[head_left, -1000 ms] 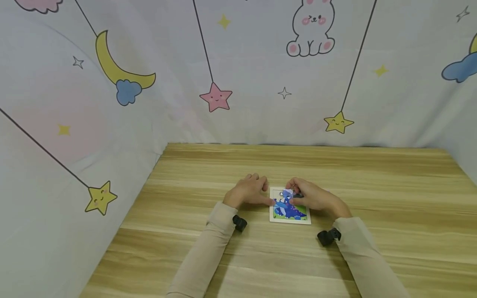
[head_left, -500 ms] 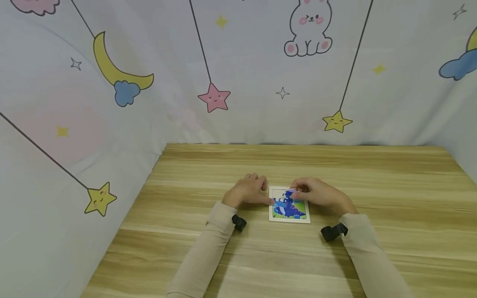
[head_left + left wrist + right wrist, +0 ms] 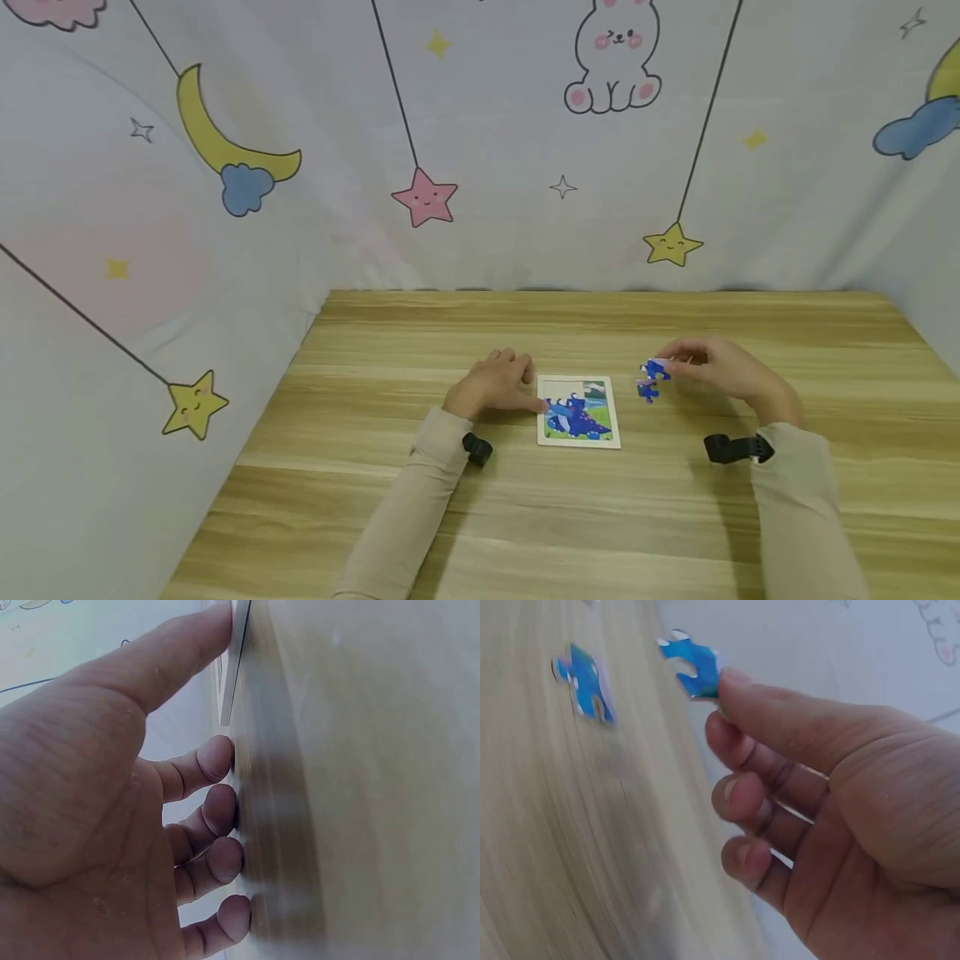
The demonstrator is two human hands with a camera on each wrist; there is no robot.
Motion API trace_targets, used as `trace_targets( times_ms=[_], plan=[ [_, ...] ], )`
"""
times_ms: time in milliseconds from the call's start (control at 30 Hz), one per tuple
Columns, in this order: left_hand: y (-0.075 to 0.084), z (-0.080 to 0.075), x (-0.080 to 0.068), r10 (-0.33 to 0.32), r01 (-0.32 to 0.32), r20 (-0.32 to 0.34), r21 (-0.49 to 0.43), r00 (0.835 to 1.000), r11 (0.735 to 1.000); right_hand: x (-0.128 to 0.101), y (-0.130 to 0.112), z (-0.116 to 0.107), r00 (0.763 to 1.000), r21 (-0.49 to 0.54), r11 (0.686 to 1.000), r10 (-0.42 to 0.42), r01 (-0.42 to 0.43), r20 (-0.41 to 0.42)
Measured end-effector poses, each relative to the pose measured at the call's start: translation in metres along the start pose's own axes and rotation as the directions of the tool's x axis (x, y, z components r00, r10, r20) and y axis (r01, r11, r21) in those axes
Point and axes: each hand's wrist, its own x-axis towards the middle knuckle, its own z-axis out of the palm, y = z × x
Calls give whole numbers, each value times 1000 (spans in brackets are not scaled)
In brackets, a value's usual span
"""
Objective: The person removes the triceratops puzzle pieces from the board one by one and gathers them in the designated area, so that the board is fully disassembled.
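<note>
Right of the puzzle tray (image 3: 578,442), the right hand (image 3: 723,369) pinches a blue puzzle piece (image 3: 657,369) above another piece (image 3: 647,389) lying on the bench (image 3: 525,517). Left hand (image 3: 495,385), fingers relaxed, touches the tray's left edge; the tray holds assembled pieces, with bare bench all around.

Matt wood-grain table (image 3: 450,500), glossy printed cardboard puzzle piece (image 3: 694,666), and soft cloth backdrop (image 3: 487,125) behind.
</note>
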Motion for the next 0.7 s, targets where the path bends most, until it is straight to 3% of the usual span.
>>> trace_targets(
  times_ms=[233,533,700],
  plan=[
    [-1,-2,-2,1,-1,-2,-18,1000,1000,-10,15,-9,999,-18,999,36,-36,19],
    [-3,0,-1,-5,5,-3,-32,1000,999,-8,25,-4,998,5,999,41,-41,56],
    [-2,1,1,5,-5,-5,-27,1000,1000,-9,28,-4,997,-31,997,66,-65,30]
  ],
)
